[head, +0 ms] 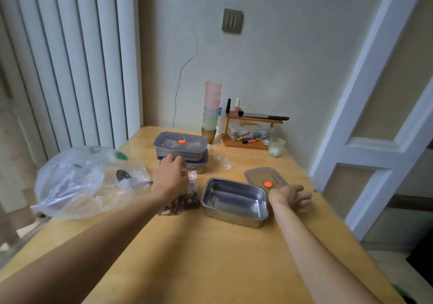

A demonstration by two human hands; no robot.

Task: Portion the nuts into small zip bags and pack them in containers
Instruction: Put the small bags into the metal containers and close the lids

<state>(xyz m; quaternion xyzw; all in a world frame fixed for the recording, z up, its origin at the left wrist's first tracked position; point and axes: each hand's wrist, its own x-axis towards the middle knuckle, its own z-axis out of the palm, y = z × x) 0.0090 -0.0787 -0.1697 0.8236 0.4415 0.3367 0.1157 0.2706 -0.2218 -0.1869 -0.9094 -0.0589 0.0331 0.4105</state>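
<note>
Head view: hands flank open tin (235, 201) (left (170, 179) seemingly gripping bag (187, 199)).

Shiny steel container (234, 201), smooth wooden table (199, 257), clear crinkled plastic bag (77, 182)

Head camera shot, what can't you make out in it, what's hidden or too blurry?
- Zip bag, head view: its top is hidden under the left hand, so the grip and seal cannot be told.
- Stacked containers: contents blurred behind the grey lids.
- Big plastic bag: contents hazy through crumpled film.
- Right hand: palm side hidden.
- Clear box on the shelf: items too small.
</note>
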